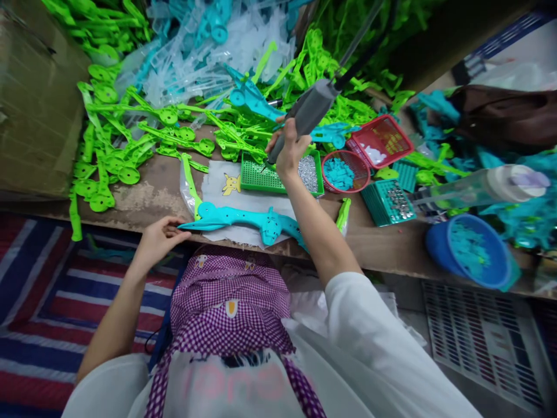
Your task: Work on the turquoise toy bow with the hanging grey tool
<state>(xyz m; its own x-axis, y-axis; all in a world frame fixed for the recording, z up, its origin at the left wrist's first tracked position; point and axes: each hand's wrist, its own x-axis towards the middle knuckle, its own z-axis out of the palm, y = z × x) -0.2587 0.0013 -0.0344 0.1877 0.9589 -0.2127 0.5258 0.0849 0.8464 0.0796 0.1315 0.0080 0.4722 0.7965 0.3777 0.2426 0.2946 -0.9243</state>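
My left hand pinches the pointed left end of a turquoise plastic toy bow. The bow lies along the table's front edge on a grey cloth with a yellow cartoon print. My right hand is wrapped round a grey electric screwdriver hanging from a cable. Its bit points down over a green basket, whose right part holds small silver screws. My right forearm hides part of the basket and the bow's right end. Lime-green pieces in clear plastic lie beside both ends of the bow.
Lime-green parts and clear plastic pieces heap up behind. Red baskets, a teal box of metal pieces, a bottle and a blue bucket stand rightward. A cardboard box borders the left.
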